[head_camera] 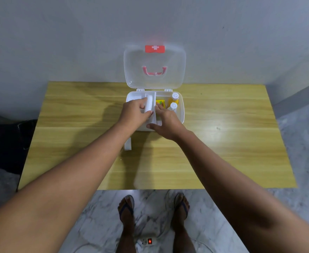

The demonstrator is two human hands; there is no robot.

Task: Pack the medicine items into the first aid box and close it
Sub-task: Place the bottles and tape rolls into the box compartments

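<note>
A white first aid box (181, 114) stands open at the back middle of the wooden table, its clear lid (154, 67) upright against the wall. My left hand (134, 113) is shut on a white bandage roll (148, 104) over the box's left compartment. My right hand (166, 122) reaches into the box beside the divider, fingers spread, its thumb on the front rim. In the right compartment lie a yellow packet (160, 103) and two white-capped yellow bottles (174, 101). A small white item (127, 144) lies on the table in front of the box, partly hidden by my left forearm.
The yellow wooden table (223, 143) stands against a grey wall. The marble floor below shows my feet in sandals and a power strip (147, 241) with a lit red switch. Dark cloth lies on the floor at the left.
</note>
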